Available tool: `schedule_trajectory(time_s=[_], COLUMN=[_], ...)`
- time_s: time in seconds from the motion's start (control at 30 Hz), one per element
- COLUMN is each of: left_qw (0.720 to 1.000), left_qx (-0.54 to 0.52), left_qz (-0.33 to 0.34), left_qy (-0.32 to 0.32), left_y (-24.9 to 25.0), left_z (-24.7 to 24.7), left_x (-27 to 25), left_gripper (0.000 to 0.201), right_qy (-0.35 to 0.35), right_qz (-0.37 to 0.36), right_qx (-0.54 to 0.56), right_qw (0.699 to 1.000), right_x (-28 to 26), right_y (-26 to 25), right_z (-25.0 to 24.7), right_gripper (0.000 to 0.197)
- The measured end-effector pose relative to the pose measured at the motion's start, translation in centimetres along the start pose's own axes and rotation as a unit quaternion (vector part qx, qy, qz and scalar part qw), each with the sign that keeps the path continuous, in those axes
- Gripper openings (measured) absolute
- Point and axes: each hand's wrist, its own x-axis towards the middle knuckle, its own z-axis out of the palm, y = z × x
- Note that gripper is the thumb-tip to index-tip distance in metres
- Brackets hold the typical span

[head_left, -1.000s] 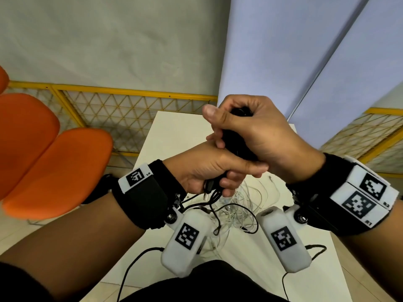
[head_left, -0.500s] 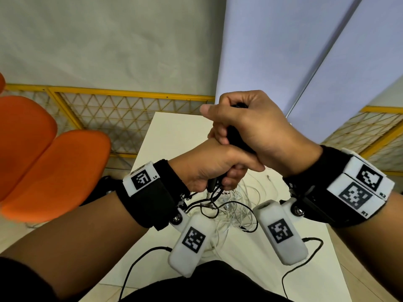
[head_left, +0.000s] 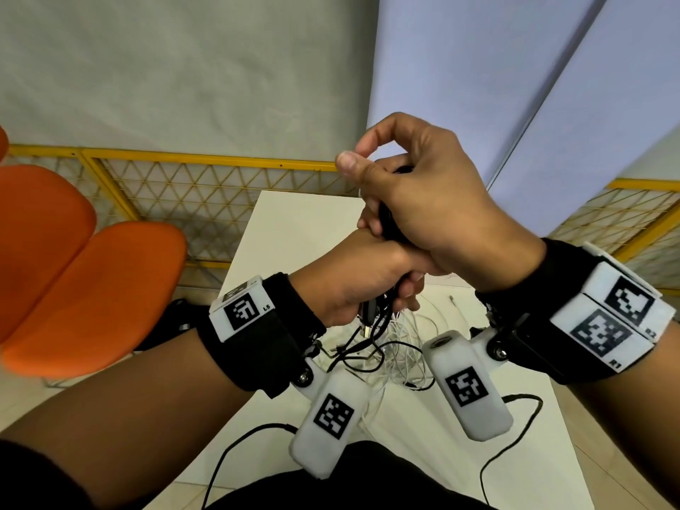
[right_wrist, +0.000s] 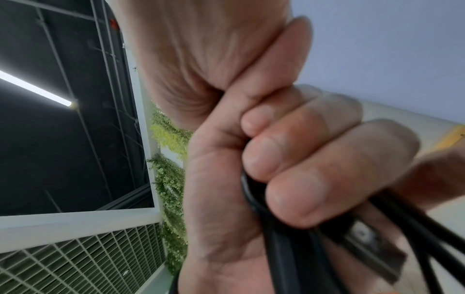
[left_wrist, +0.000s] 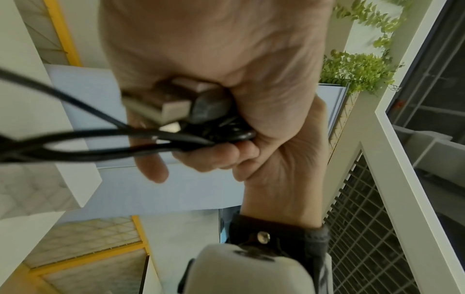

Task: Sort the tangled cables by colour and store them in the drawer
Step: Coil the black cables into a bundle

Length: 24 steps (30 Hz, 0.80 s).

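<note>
Both hands hold one bundle of black cables up above the white table. My left hand grips the bundle's lower end, where USB plugs and black loops stick out of the fist. Directly above it, my right hand has its fingers curled round the black cables, with the thumb and forefinger lifted apart at the top. A tangle of white cables with a few black strands lies on the table beneath the hands. No drawer shows in any view.
Two orange chair seats stand at the left beside the table. A yellow mesh fence runs behind the table, with light blue panels at the back right. Black leads from the wrist cameras hang over the table's near edge.
The right hand's thumb and forefinger have lifted off the top of the bundle and spread apart. Both hands have stayed together in about the same place.
</note>
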Motion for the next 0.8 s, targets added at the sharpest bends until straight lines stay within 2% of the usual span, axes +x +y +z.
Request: schedule_trajectory(time_s=[0.17,0.33,0.4,0.47,0.6,0.7,0.8], left_qw=[0.999,0.989,0.984,0.982,0.98,0.978,0.977], left_qx=[-0.047,-0.125,-0.141,-0.144,-0.138,-0.121,-0.122], left_qz=[0.018,0.063,0.071,0.056,0.062,0.064,0.069], left_qy=[0.019,0.048,0.079,0.111,0.132,0.154,0.16], left_y=[-0.2,-0.2,0.2,0.6,1.2,0.8,0.6], left_z=[-0.7,-2.7,-3.4,-3.9,-3.9,-4.1,-4.6], left_x=[0.4,1.0,1.3,1.4,1.5,1.5,1.7], left_gripper=[0.033,0.027,0.025,0.037,0.046,0.045,0.042], right_qy=[-0.02,-0.045,-0.073,-0.125,-0.199,-0.212,-0.214], right_qz=[0.0,0.087,0.104,0.117,0.132,0.111,0.112], right_qx=[0.0,0.09,0.11,0.123,0.167,0.183,0.181], right_qw=[1.0,0.991,0.986,0.977,0.957,0.953,0.953], right_x=[0.3,0.2,-0.5,-1.5,-2.9,-3.0,-2.9], right_y=[0.1,3.4,5.3,6.9,8.1,8.1,8.2], right_z=[-0.5,-0.8,-0.4,0.2,0.7,0.6,0.2], right_gripper=[0.038,0.057,0.063,0.069,0.057,0.058,0.042])
